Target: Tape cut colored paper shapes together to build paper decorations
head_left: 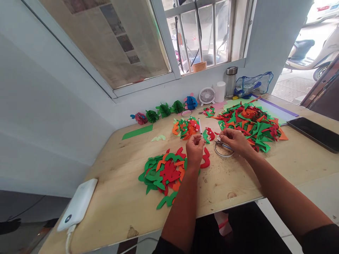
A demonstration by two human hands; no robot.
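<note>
Our left grip [202, 138] pinches a tiny pale piece [199, 137] beside a green cutout [206, 137]. Our right grip [220, 136] pinches a red scrap [216, 133] above the worktop [111, 190].

The table [113, 197] bears cut shapes [169, 173], a pile of scraps [251, 123], a phone [314, 132], a power bank [78, 204], paper flowers [164, 110], a fan [207, 96] and a bottle [231, 83].

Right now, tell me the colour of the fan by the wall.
White, clearest in the head view.
</note>
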